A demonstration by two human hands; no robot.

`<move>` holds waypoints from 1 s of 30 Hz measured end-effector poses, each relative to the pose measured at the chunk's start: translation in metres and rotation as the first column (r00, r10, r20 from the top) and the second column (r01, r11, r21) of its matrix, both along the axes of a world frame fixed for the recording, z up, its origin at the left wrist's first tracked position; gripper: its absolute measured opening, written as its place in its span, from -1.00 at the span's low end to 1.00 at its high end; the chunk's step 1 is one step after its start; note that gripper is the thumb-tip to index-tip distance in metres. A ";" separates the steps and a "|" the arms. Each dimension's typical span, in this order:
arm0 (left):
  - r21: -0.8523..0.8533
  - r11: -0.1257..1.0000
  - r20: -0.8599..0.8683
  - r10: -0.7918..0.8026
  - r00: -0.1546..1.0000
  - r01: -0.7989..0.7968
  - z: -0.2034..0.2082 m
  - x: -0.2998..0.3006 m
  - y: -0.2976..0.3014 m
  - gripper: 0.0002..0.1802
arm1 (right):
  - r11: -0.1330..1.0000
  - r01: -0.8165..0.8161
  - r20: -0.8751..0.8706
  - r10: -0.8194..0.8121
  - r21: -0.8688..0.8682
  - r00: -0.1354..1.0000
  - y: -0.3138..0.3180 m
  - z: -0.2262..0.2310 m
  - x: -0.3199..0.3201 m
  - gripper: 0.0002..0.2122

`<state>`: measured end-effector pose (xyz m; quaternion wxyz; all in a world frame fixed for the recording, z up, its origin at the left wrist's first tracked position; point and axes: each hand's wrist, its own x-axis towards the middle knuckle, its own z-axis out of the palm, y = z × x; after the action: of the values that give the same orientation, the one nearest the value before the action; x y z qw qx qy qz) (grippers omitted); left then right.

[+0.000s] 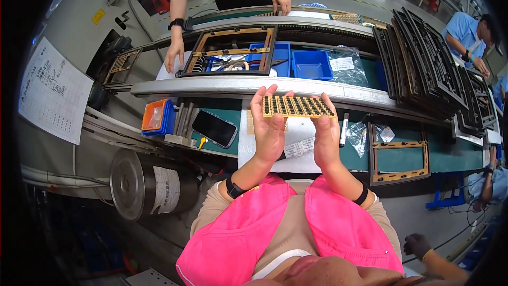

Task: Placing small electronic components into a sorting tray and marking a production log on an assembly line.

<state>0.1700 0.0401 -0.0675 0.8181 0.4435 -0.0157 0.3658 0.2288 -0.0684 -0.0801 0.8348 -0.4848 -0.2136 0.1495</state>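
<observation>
Between my two hands I hold a yellow-edged circuit board panel (pixel 298 107) with rows of small black parts, raised over the bench and tilted toward me. My left hand (pixel 269 136) grips its left end, thumb on the near edge and fingers behind. The right end is gripped the same way by my right hand (pixel 326 140). Below the panel lies a white sheet (pixel 253 158), with a strip of white labels (pixel 299 148) on it, and part of another yellow board shows behind my left hand. A marker pen (pixel 344 129) stands out just right of my right hand.
A phone (pixel 214 128) and an orange-and-blue bin (pixel 157 117) lie left. At right are a dark frame (pixel 373 160) and a tall stack of frames (pixel 423 63). Beyond the metal rail (pixel 222 88), a co-worker's hand (pixel 173 55) is beside another frame (pixel 233 72). A metal drum (pixel 127 185) stands lower left.
</observation>
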 end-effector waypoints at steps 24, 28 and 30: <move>0.442 0.892 -0.274 0.232 0.933 -0.092 -0.060 -0.061 0.106 -0.39 | 0.801 0.307 0.830 0.372 -0.513 0.417 0.148 0.052 0.145 -0.28; 0.535 0.831 -0.259 0.334 0.906 -0.154 -0.056 -0.076 0.136 -0.59 | 0.719 0.408 0.825 0.459 -0.563 0.330 0.238 0.056 0.167 -0.28; 0.533 0.832 -0.277 0.346 0.896 -0.156 -0.061 -0.079 0.134 -0.63 | 0.701 0.460 0.838 0.471 -0.545 0.275 0.268 0.050 0.174 -0.26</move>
<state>0.0907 0.1744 -0.1287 0.6082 0.6965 0.1011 0.3671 0.4031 0.1997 -0.0301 0.2665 -0.7508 -0.5958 -0.1014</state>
